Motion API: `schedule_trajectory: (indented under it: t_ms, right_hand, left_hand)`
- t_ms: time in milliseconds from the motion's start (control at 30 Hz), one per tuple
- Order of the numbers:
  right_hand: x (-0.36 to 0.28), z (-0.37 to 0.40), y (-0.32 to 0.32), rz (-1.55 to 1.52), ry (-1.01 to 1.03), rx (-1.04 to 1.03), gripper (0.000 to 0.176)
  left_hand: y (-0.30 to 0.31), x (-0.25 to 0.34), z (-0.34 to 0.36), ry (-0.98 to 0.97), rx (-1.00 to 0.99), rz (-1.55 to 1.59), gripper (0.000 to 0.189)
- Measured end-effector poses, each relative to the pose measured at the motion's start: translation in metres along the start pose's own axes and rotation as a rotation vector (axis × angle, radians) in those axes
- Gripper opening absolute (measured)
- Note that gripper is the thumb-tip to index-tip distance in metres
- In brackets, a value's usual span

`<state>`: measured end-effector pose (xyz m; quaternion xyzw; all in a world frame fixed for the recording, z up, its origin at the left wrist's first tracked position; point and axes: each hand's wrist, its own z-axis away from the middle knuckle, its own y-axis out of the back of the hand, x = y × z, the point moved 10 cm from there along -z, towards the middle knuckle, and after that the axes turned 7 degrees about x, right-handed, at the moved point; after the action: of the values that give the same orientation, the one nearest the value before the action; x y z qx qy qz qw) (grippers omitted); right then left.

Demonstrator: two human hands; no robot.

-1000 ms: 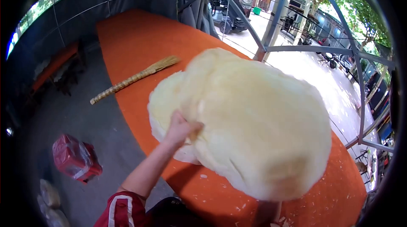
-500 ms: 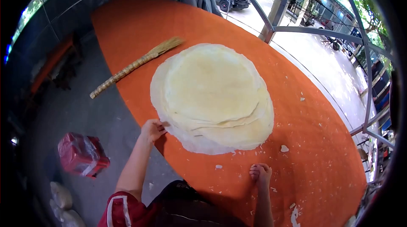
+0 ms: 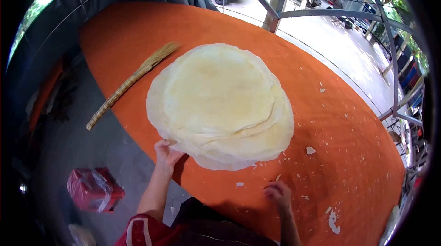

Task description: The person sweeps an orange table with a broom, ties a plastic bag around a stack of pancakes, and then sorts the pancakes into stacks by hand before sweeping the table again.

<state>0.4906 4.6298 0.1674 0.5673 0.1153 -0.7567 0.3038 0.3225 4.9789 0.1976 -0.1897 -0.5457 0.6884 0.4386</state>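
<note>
A stack of thin, pale round flatbreads (image 3: 216, 94) lies on the orange table (image 3: 340, 145), its lower layers fanned out toward me. At the stack's near left edge, my left hand (image 3: 168, 154) pinches the rim of the flatbreads, thumb and fingers closed on it. How many layers it grips is hidden. My right hand (image 3: 279, 195) hovers over the table to the near right of the stack, apart from it. Its fingers are slightly blurred and loosely bent, with nothing visible in them.
A straw brush (image 3: 133, 80) lies at the left, its handle jutting past the table edge. White flakes and scraps (image 3: 334, 222) dot the right side. On the floor sits a red plastic-wrapped package (image 3: 95, 190). A metal frame (image 3: 330, 14) stands beyond the far right edge.
My left hand has closed on the flatbread rim, which it was only beside or touching before. The right hand has shifted slightly and its fingers have loosened. The view has turned somewhat.
</note>
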Motion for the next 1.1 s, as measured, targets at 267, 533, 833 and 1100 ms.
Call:
schedule_trajectory:
  t_ms: [267,533,833,1100]
  right_hand:
    - [-0.027,-0.046,-0.279,-1.136,-0.475,-0.962,0.046]
    - [-0.001,-0.189,-0.257,-1.234,-0.433,0.008,0.051]
    - [0.035,-0.114,-0.179,-0.766,-0.339,0.153,0.051]
    - [0.039,-0.092,-0.135,-0.638,-0.212,0.255,0.052]
  left_hand:
    - [-0.118,0.013,-0.018,0.074,-0.196,-0.003,0.075]
    - [-0.071,0.045,-0.013,0.261,-0.023,-0.686,0.070]
    - [-0.226,0.170,-0.102,-0.492,-0.195,-1.769,0.019]
    - [-0.153,-0.068,-0.161,-0.347,-0.845,-2.633,0.063]
